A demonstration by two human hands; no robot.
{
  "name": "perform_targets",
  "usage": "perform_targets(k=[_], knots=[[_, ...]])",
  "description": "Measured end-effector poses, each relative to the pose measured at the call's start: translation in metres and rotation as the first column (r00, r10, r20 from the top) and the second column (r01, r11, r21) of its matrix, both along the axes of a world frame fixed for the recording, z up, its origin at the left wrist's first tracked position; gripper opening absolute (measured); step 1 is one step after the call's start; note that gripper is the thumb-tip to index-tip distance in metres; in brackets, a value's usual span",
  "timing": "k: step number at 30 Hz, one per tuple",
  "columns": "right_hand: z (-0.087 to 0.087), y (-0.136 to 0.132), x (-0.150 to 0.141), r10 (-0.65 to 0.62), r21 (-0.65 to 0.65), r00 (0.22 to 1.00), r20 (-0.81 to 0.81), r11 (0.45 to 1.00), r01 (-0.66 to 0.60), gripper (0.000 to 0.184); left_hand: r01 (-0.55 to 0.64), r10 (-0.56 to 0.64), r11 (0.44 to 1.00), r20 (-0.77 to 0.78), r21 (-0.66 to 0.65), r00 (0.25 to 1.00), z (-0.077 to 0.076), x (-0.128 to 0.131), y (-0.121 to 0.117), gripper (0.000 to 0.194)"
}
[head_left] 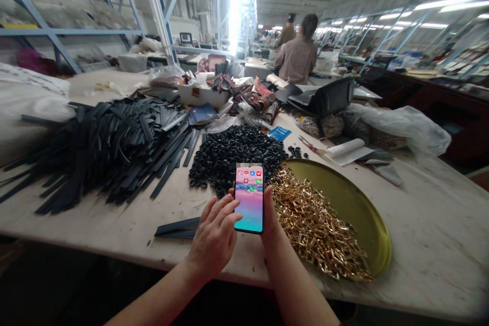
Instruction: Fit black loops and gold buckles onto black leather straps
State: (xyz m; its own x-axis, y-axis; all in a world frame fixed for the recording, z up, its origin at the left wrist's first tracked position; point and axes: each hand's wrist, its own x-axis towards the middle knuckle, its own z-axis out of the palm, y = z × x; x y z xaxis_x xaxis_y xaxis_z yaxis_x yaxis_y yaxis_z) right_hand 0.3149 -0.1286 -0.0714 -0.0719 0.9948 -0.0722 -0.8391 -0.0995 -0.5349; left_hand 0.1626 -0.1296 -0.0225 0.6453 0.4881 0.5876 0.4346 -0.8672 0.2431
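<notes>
A smartphone (249,209) with a lit home screen is held upright over the table's front part. My right hand (270,214) grips it along its right edge, the thumb up that side. At its left edge is my left hand (217,232), fingers stretched out and touching or just over the screen. Beyond the phone lies a heap of small black loops (237,150). Gold metal buckles (321,224) are piled on a round golden tray (376,229) to the right. Dark flat strips (176,227) rest beside my left hand.
A large pile of black strips (114,137) covers the table's left. Scissors (307,143), a blue packet (279,134), a white paper roll (347,147) and plastic bags (405,125) lie toward the back right. Scraps (260,94) fill the rear. Two people (296,58) are farther off.
</notes>
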Motion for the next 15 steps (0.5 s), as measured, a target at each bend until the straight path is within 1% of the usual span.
perform_targets(k=[3, 8, 12, 15], knots=[[0.001, 0.001, 0.000, 0.005, 0.007, 1.000, 0.004, 1.000, -0.005, 0.073, 0.003, -0.003, 1.000, -0.001, -0.007, 1.000, 0.001, 0.001, 0.000, 0.025], [0.001, 0.002, -0.001, 0.049, 0.013, 0.999, 0.001, 0.999, -0.049, 0.079, 0.014, -0.014, 1.000, -0.005, -0.010, 1.000, 0.005, 0.006, 0.001, 0.025], [0.003, 0.002, -0.002, -0.006, 0.000, 1.000, -0.004, 1.000, 0.006, 0.071, 0.022, -0.022, 1.000, 0.003, -0.009, 1.000, 0.010, 0.014, 0.002, 0.025], [0.005, 0.002, -0.002, -0.018, 0.003, 1.000, -0.021, 1.000, 0.018, 0.067, 0.022, -0.022, 1.000, -0.005, -0.017, 1.000, 0.014, 0.021, 0.004, 0.026]])
